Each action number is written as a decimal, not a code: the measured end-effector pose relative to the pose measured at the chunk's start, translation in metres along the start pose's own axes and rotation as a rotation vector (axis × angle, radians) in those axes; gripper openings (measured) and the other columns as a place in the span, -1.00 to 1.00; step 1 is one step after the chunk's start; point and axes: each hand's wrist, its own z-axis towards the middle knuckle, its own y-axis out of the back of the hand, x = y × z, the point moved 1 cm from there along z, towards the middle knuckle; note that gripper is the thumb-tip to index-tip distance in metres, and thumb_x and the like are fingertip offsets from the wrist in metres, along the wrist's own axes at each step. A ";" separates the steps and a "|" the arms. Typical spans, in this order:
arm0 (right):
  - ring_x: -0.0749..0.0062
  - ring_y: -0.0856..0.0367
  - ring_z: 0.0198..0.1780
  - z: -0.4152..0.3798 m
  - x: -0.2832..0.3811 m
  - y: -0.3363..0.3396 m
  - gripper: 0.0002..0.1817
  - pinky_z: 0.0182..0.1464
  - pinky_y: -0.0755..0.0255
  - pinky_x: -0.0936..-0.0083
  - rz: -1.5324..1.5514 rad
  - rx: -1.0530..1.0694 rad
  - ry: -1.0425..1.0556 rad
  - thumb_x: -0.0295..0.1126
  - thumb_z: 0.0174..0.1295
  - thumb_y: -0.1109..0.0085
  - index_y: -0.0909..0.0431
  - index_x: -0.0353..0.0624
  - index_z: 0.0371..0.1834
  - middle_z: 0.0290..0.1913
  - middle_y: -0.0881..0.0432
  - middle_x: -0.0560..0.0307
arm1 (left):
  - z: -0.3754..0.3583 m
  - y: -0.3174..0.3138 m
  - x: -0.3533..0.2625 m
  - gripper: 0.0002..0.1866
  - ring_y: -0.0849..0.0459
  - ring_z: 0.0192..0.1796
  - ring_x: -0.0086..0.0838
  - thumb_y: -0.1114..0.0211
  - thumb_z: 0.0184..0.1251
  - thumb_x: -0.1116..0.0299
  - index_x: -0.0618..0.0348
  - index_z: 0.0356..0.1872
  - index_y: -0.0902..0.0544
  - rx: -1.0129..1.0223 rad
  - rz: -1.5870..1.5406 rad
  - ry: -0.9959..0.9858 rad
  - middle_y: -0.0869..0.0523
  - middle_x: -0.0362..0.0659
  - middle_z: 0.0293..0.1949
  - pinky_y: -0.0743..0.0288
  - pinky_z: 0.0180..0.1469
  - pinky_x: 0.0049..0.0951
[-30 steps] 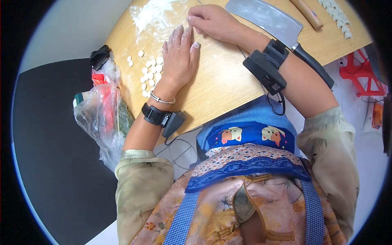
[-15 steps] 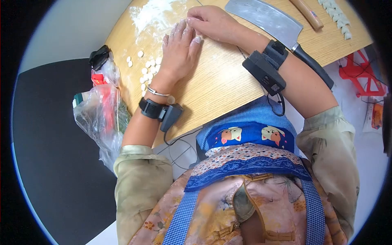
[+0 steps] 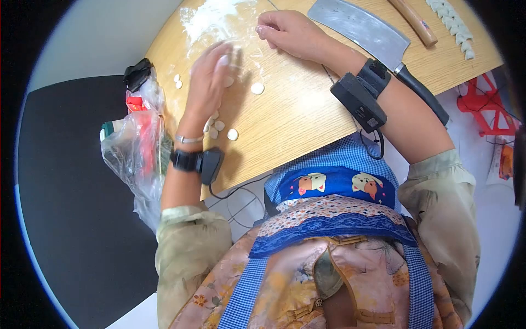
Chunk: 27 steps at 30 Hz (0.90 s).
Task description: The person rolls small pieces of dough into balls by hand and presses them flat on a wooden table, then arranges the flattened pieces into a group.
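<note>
My left hand [image 3: 208, 79], smeared by motion, is over several small white dough pieces [image 3: 219, 125] at the left of the wooden table. Its fingers are too blurred to show whether they grip anything. My right hand [image 3: 285, 34] is closed with curled fingers, near the flour patch [image 3: 211, 19]; what it holds, if anything, is hidden. Between and below the two hands lies a round white dough piece [image 3: 257, 88]. Another round piece [image 3: 233, 134] rests nearer the table's front edge.
A large cleaver [image 3: 359, 30] lies beyond my right forearm, its black handle over the table's edge. Farther right are a wooden rolling pin [image 3: 413, 22] and a row of white dough pieces [image 3: 452, 24]. Plastic bags [image 3: 137, 148] hang by the left edge.
My left hand has moved left, away from my right hand, and over the dough pieces. The pieces are spread differently, with one now in the open between the hands. My right hand has barely shifted.
</note>
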 end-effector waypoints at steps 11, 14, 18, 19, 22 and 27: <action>0.11 -0.63 -0.37 0.002 -0.002 -0.005 -0.70 -0.23 -0.44 0.19 -0.143 0.009 0.047 -0.19 0.41 -0.06 -0.64 -0.21 -0.22 -0.40 -0.67 -0.04 | -0.126 -0.013 -0.004 -0.05 -0.04 0.61 0.18 -0.26 0.33 -0.14 0.23 0.58 -0.15 -0.031 0.405 0.204 -0.15 0.30 0.55 0.12 0.55 0.17; 0.54 -0.51 -0.44 0.000 0.002 -0.002 -0.74 -0.28 -0.39 0.50 -0.160 0.029 0.069 -0.27 0.48 -0.06 -0.51 -0.24 -0.30 -0.52 -0.50 0.20 | -0.100 -0.019 0.015 -0.14 -0.07 0.60 0.17 -0.25 0.41 -0.06 0.24 0.56 -0.19 -0.089 0.377 0.242 -0.18 0.31 0.53 0.11 0.56 0.14; 0.12 -0.62 -0.35 -0.004 0.004 -0.001 -0.72 -0.22 -0.45 0.26 -0.101 0.037 -0.050 -0.22 0.42 -0.08 -0.63 -0.22 -0.18 -0.40 -0.66 -0.05 | -0.063 -0.020 0.034 -0.30 -0.17 0.57 0.08 -0.16 0.52 0.06 0.32 0.50 -0.28 -0.168 0.455 0.188 -0.30 0.23 0.49 0.03 0.58 -0.03; 0.12 -0.62 -0.35 -0.005 0.005 0.000 -0.73 -0.21 -0.46 0.27 -0.064 0.035 -0.070 -0.24 0.43 -0.09 -0.63 -0.22 -0.16 -0.39 -0.67 -0.05 | -0.057 -0.018 0.039 -0.30 -0.17 0.57 0.08 -0.16 0.52 0.06 0.32 0.50 -0.28 -0.183 0.440 0.190 -0.30 0.23 0.49 0.03 0.58 -0.03; 0.16 -0.64 -0.32 -0.005 0.004 0.000 -0.75 -0.19 -0.47 0.29 -0.127 0.039 -0.018 -0.27 0.43 -0.09 -0.63 -0.23 -0.12 -0.36 -0.68 -0.07 | -0.045 -0.006 0.070 -0.41 -0.23 0.54 0.08 -0.01 0.58 0.01 0.20 0.44 -0.39 -0.361 0.321 0.156 -0.36 0.18 0.46 0.05 0.55 0.07; 0.12 -0.63 -0.30 -0.007 0.011 0.000 -0.73 -0.19 -0.47 0.27 -0.231 0.094 -0.033 -0.23 0.40 -0.13 -0.61 -0.24 -0.13 -0.35 -0.68 -0.07 | -0.040 0.009 0.120 -0.48 -0.31 0.50 0.02 0.10 0.64 0.07 0.20 0.38 -0.49 -0.507 0.290 0.229 -0.47 0.17 0.40 -0.01 0.55 -0.02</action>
